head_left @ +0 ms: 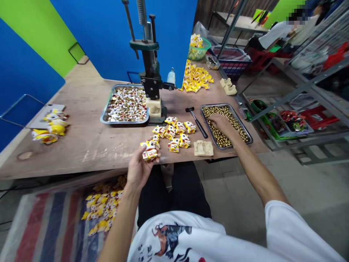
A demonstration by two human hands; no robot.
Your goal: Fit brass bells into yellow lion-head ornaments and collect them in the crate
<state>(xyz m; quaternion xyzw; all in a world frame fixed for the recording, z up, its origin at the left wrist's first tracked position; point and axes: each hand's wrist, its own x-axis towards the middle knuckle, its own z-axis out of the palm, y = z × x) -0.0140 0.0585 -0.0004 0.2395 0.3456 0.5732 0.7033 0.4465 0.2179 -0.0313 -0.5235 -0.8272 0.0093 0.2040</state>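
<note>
Head view: the left hand [140, 169] holds a yellow-and-white figure [149, 151] with large black-and-white eyes, thumb on one side and fingers on the other, at the near edge of the table [89, 136]. The right hand [222, 124] reaches into a metal tray [236, 146] of gold balls [240, 131], its fingers bent down among them; whether they are pinched on a ball, I cannot tell.

Just beyond the held figure, a group of similar figures [170, 131] sits close together on the table. To their right lies a hammer [200, 124] with a dark head and handle, slanting beside the tray, and nearer the edge is a cream block [203, 148] with a hollowed top.

Behind the group stands a dark press [150, 87], a cream mold [155, 108] on its base. Directly left of it is a second tray [124, 124], filled with small white, red and gold pieces [127, 105]. At the far right of the table, yellow pieces [196, 78] are heaped in front of a green bowl [200, 54]. More figures [56, 128] lie at the far left. Below the table, a striped sheet [51, 225] lies beside a heap of yellow-and-white parts [105, 205]
</note>
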